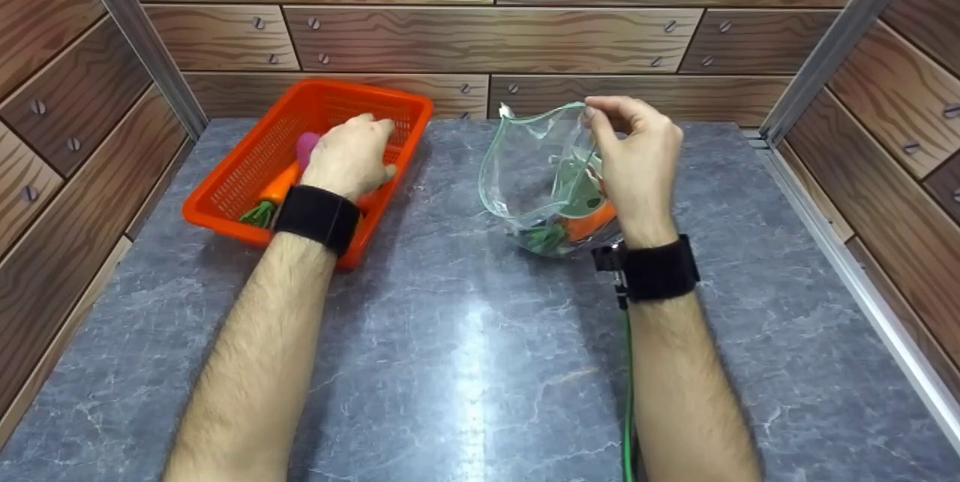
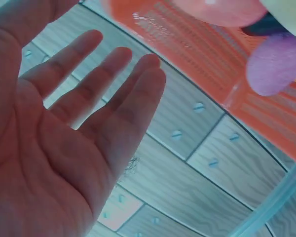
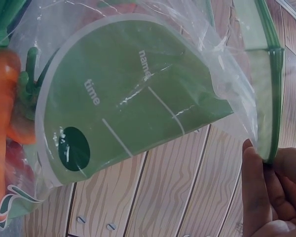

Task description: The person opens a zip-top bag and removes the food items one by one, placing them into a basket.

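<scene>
My left hand [image 1: 349, 159] is over the orange plastic basket [image 1: 225, 224], its fingers loosely spread and nothing in its grasp; the left wrist view shows the bare palm [image 2: 44, 163]. Near it in the basket lie a toy-like carrot [image 1: 280, 183] with green leaves and a purple rounded thing [image 2: 274, 66]. My right hand [image 1: 637, 159] pinches the rim of a clear zip bag [image 1: 517, 159] between thumb and fingertips. The bag's mouth gapes toward the left. Inside it are an orange carrot [image 3: 1, 98] and other items, partly covered by the green printed label [image 3: 133, 94].
The grey marbled tabletop [image 1: 450, 302] extends between basket and bag. Wood-patterned panels [image 1: 480, 39] stand behind and at both sides, with metal corner posts [image 1: 135, 31]. A green cable [image 1: 628, 392] runs from the right wrist strap [image 1: 660, 270] toward the front.
</scene>
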